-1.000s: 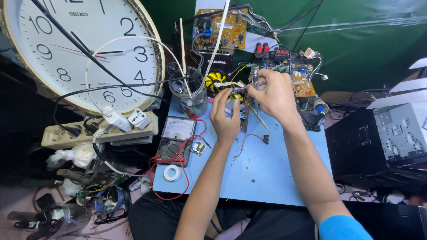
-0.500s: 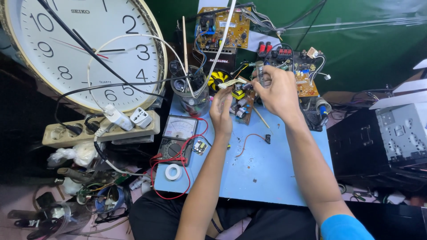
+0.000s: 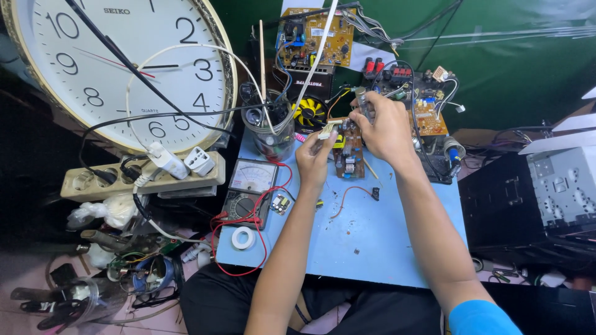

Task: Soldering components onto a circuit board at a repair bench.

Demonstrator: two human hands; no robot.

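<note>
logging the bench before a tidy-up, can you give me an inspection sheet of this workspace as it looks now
surface: blue work board, loose small parts on it.
job's things: small cream part over a brown circuit board.
clutter: analog multimeter, white tape roll, clear cup of tools, more circuit boards.
grippers: left hand pinches the cream part; right hand grips a slim tool.
cables: red test leads, white cord, black cord, power strip.
surroundings: big wall clock, green backdrop, metal chassis.
</note>
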